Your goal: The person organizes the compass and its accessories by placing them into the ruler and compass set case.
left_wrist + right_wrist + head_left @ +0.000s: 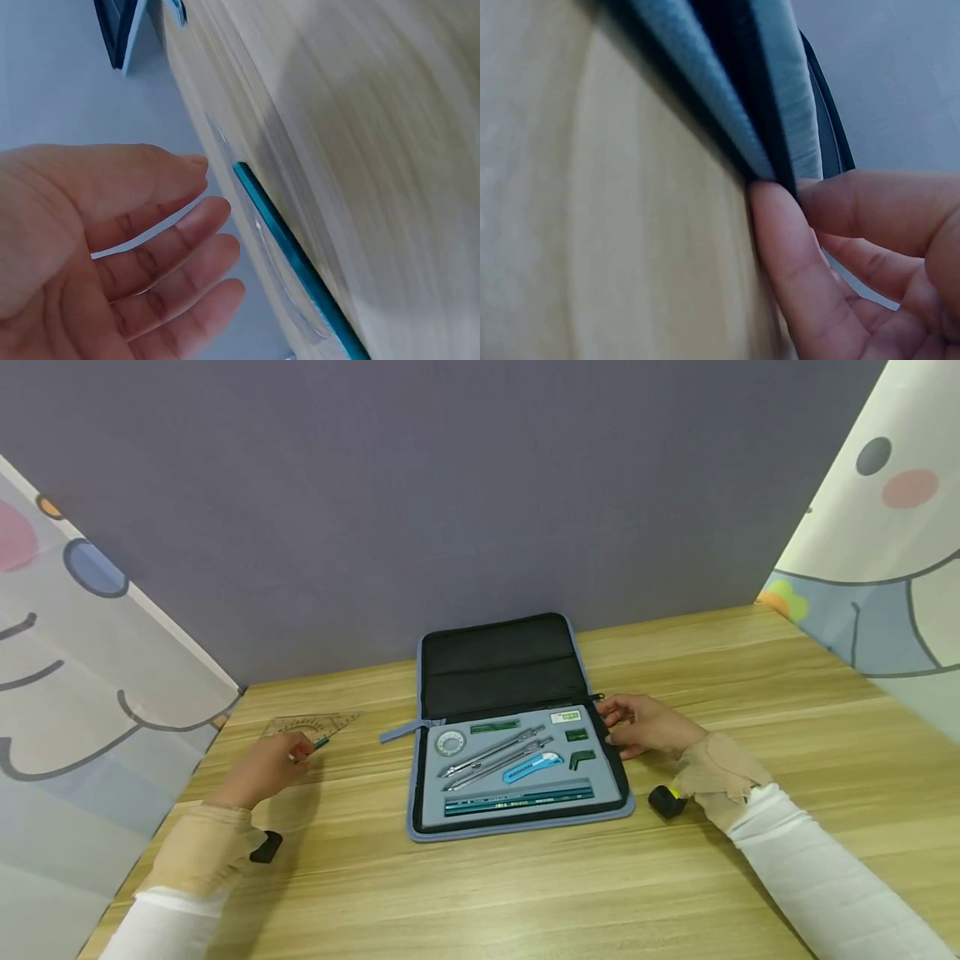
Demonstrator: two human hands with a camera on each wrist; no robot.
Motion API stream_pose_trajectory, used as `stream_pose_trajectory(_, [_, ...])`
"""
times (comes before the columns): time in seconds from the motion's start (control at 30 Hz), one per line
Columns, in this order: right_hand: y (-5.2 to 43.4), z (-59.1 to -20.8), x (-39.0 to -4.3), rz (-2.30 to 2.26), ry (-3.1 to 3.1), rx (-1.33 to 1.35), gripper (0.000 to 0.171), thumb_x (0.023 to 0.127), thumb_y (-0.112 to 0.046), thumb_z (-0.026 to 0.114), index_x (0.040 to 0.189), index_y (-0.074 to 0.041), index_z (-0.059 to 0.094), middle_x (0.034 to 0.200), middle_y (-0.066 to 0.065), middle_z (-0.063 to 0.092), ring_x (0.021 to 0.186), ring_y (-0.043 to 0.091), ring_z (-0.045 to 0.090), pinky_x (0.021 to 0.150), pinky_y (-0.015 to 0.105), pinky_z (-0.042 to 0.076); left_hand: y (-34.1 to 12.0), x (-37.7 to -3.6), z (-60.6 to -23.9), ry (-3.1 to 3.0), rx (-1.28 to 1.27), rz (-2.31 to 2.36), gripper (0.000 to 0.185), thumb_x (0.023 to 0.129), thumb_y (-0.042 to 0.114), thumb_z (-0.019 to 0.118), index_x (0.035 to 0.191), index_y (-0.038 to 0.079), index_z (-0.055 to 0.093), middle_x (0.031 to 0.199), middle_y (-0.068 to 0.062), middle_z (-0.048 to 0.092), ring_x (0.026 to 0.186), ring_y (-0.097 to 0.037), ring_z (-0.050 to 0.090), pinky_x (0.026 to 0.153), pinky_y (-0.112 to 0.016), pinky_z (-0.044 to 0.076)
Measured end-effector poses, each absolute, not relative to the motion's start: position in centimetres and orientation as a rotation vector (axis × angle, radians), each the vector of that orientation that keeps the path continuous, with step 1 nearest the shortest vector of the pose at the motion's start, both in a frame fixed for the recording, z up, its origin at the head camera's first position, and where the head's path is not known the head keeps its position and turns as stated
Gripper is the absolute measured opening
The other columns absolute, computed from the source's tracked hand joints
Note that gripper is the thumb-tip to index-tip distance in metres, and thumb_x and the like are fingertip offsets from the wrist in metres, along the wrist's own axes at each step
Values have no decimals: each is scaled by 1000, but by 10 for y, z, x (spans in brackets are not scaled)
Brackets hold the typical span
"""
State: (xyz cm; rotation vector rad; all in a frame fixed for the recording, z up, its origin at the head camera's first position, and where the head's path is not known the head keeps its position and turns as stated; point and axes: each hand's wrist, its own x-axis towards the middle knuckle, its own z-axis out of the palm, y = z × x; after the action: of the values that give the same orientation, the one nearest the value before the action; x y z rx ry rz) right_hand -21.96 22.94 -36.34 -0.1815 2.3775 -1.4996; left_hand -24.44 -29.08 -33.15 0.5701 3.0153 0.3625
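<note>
My left hand (264,768) is over the table's left side with loosely bent fingers. Beside its fingertips lies a teal pencil (292,251), with a visible gap between them in the left wrist view. A clear set square (341,723) lies around and behind the pencil. In the middle, an unzipped drawing-set case (498,662) lies spread out. My right hand (855,255) pinches the case's zippered right edge between thumb and finger. The grey tray holds two metal compasses (491,760), a blue utility knife (533,767), teal pencils (517,800) and a white round piece (451,742).
An eraser (566,716), a lead case (495,727) and small green pieces (576,735) fill the tray's other slots. A blue strap (403,730) sticks out left of the case. A grey partition (480,493) stands behind the wooden table (420,893).
</note>
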Motion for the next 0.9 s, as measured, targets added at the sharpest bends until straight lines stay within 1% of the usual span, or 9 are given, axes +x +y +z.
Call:
stream_pose_trajectory(0.2, [232, -364, -220, -1519, 2368, -204, 50, 84, 0, 59, 130, 10, 39, 107, 21, 45, 81, 19, 54, 63, 33, 55, -304, -249, -335, 3027, 574, 358, 18, 81, 2, 65, 96, -7, 62, 85, -12, 63, 80, -32, 60, 68, -46, 48])
stream_pose_trajectory(0.4, [233, -365, -220, -1541, 2355, -280, 47, 84, -2, 60, 125, 10, 41, 101, 18, 46, 79, 17, 54, 62, 32, 55, -316, -251, -335, 3010, 499, 379, 17, 80, 0, 62, 95, -8, 61, 84, -16, 63, 79, -33, 60, 68, -46, 48])
stream_pose_trajectory(0.57, [231, -364, -220, -1528, 2357, -212, 50, 85, 0, 58, 130, 10, 39, 105, 18, 45, 81, 18, 53, 63, 31, 55, -322, -251, -334, 3007, 469, 391, 15, 78, 0, 63, 92, -6, 60, 85, -16, 63, 79, -33, 60, 67, -46, 48])
stream_pose_trajectory(0.7, [229, -362, -220, -1515, 2363, -182, 50, 86, 2, 58, 132, 10, 38, 106, 18, 45, 81, 19, 52, 63, 31, 55, -326, -252, -335, 2998, 450, 378, 19, 77, 1, 65, 93, -7, 60, 85, -17, 63, 79, -34, 60, 69, -47, 48])
stream_pose_trajectory(0.9, [230, -364, -221, -1508, 2366, -166, 50, 86, 3, 58, 131, 9, 39, 105, 18, 45, 80, 19, 53, 62, 31, 55, -329, -254, -338, 2961, 386, 338, 19, 76, 1, 63, 93, -7, 59, 85, -16, 61, 81, -33, 59, 71, -47, 47])
